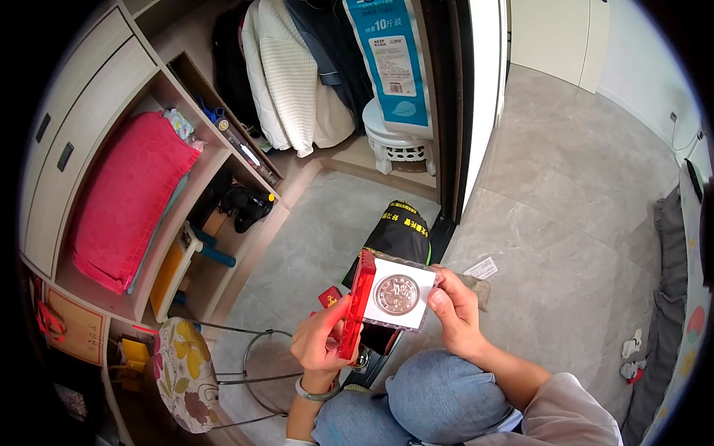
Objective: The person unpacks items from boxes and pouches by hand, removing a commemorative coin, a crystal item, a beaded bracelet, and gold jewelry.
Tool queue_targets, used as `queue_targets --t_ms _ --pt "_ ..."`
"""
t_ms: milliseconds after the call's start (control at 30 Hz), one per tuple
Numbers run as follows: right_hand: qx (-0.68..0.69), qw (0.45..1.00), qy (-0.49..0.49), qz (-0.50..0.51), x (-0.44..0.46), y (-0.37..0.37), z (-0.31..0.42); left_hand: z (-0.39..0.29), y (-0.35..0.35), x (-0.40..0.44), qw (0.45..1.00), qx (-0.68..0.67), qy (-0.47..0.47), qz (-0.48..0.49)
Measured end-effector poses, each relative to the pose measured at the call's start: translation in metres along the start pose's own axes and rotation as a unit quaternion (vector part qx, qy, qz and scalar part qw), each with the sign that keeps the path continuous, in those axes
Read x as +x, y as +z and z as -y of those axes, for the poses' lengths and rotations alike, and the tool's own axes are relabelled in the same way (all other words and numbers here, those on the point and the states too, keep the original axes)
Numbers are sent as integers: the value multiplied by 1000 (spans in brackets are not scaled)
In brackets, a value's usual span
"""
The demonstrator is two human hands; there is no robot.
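Note:
In front of my knees, a square clear coin case shows a silver coin set in a white card. My right hand pinches the case at its right edge, thumb on the near side. A narrow red box stands against the case's left side, and the two touch or overlap. My left hand, with a bracelet at the wrist, grips the red box from the left. A small red packet with gold print shows just beyond the left hand; what supports it is hidden.
Beyond the hands lies a black bag with yellow lettering. A flowered stool stands at left, beside shelves with a pink folded cloth. A wardrobe holds clothes and a white plastic stool. A paper label lies on the floor.

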State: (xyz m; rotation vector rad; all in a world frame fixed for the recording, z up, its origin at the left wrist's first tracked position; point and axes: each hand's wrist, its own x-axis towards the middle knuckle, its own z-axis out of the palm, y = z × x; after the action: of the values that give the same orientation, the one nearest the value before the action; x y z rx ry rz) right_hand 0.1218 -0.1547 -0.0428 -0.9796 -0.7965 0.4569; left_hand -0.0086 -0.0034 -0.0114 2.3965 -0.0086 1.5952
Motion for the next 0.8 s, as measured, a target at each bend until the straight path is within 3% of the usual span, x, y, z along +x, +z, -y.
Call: queue_targets --t_ms 800 --pt "5 1000 6 -3 0 1 2 1 1 1 1000 -20 -6 11"
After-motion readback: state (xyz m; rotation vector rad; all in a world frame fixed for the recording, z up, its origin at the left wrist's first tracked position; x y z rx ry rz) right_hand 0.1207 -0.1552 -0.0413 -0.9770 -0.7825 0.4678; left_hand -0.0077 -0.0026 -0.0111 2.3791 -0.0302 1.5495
